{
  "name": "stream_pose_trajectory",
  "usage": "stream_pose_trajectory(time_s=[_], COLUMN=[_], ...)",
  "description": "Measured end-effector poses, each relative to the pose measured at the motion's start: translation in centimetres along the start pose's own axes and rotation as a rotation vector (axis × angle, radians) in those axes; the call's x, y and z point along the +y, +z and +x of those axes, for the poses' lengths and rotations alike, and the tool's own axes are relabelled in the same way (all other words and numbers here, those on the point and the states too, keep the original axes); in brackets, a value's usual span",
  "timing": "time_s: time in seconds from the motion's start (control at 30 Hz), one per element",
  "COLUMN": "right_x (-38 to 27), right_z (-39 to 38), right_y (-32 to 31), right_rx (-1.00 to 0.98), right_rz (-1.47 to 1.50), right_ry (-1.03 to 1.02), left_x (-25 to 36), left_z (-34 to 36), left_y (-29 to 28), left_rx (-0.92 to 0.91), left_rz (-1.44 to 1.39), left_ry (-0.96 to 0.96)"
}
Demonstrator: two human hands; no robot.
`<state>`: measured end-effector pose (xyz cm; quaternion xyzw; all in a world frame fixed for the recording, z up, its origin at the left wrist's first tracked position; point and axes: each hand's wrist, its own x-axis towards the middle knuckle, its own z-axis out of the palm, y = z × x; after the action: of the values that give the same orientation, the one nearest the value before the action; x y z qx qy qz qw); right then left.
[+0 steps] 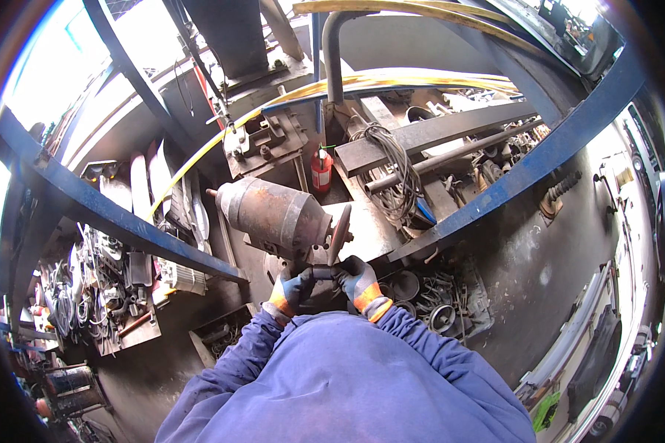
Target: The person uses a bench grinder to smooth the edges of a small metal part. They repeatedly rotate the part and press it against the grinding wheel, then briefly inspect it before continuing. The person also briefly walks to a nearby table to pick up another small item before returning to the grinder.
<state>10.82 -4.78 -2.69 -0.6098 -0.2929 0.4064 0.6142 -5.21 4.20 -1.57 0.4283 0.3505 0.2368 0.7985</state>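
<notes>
A short dark cylindrical piece [323, 272] spans the gap between my two gloved hands, in front of my body. My left hand [294, 286], in a grey and orange work glove, is closed on its left end. The right end sits in the fingers of my right hand [360, 280], gloved the same way. Just beyond stands a large rusty metal drum-shaped body [270, 214], tilted, with a narrow stub at its far left end. A brownish upright bar [339, 234] rises between that body and my right hand. My fingers hide both ends of the dark piece.
Blue steel beams [495, 196] cross on both sides. A red bottle-like container [321, 171] stands beyond the rusty body, and a coiled cable [395, 166] lies over metal bars. Yellow hoses [391, 77] arc overhead. Cluttered parts [100, 288] lie left; metal pieces [442, 317] lie right.
</notes>
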Motion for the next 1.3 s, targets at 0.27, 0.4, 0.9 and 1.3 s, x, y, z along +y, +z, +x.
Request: stream_pose_trajectory(time_s=[0.27, 0.4, 0.9, 1.3], right_x=[1.2, 0.6, -1.1, -1.2], right_z=[0.2, 0.2, 0.1, 0.0], right_y=[-1.8, -2.2, -2.8, -3.2], right_rx=[-0.039, -0.034, -0.067, -0.085], right_rz=[-0.084, -0.092, 0.002, -0.008], right_ry=[0.144, 0.118, 0.171, 0.159], left_x=[-0.7, -1.5, -2.5, -1.3], left_z=[0.1, 0.5, 1.0, -0.4], left_y=[0.3, 0.8, 0.5, 2.5], left_rx=[0.011, 0.030, -0.024, 0.007], left_rz=[0.115, 0.112, 0.136, -0.023], left_ry=[-0.013, 0.068, 0.038, 0.024])
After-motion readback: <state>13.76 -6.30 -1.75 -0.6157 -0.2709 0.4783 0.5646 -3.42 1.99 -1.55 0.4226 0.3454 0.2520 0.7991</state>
